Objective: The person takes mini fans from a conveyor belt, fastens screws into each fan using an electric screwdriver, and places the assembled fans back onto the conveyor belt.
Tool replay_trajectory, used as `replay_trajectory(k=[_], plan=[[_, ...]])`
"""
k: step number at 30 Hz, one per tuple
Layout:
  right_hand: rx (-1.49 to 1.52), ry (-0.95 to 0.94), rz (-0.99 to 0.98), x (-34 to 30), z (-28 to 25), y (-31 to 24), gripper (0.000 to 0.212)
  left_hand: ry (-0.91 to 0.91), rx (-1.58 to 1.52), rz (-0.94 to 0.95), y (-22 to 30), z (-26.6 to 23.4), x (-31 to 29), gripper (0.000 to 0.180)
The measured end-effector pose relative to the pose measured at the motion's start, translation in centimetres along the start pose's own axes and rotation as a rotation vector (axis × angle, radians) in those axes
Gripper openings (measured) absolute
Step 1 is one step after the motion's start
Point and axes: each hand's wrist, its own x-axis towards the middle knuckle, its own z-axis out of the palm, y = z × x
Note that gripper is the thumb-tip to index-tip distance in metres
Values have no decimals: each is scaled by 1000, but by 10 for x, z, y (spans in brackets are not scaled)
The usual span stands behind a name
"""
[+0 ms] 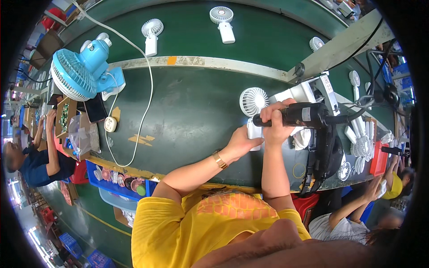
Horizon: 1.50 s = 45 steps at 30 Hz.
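Note:
In my left hand [241, 143] is a small white handheld fan [254, 102]; my fingers and thumb close around its handle, with the round grille pointing away from me. My right hand [277, 124] grips a black corded electric screwdriver [307, 115], held roughly level just above and to the right of the fan. Its thick cable leaves on the right; where its tip meets the fan, if at all, cannot be made out. Behind the right hand stands a white fixture [295, 91], partly covered by the tool. A crumpled white cloth [302, 139] lies beside it.
A blue desk fan [73, 73] with a white cord [151, 85] stands at left. More handheld fans [225, 32] lie on the green belt [187, 33] beyond the rail. Several fans [361, 145] lie at right by a black bag [328, 154]. Co-workers [42, 154] sit at both sides.

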Motion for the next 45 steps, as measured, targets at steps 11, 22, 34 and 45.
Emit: replay_trajectory(k=[11,22,34,45], plan=[[10,22,64,4,3,-1,34,-26,-230,11,-1,2,-3,38],[-492,52,-159,49,-11,-49,41,676,719,552,126,-130,132,64],[-296,-13,-210,44,-21,-43,53,863,808,366,170,-246,152,40],[28,-46,3,19,-20,-37,58,-79,-425,-23,35,-30,15,24]])
